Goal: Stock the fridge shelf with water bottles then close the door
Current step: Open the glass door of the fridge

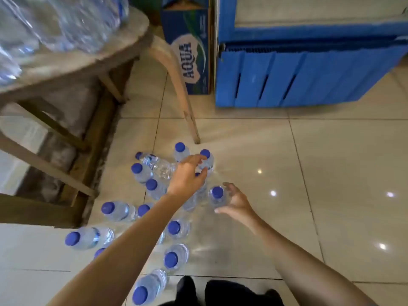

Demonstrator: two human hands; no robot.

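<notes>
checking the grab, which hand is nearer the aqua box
Left. The left hand is up among the far bottles, below the box. The right hand sits lower, farther from it.

Both forearms were bare, with no sleeves, watch or bands showing anywhere along them. The left hand (186, 177) and right hand (237, 203) wore no gloves or rings that could be made out. At the bottom centre of the frame, dark black clothing (231, 292) covered the lower body.
</notes>
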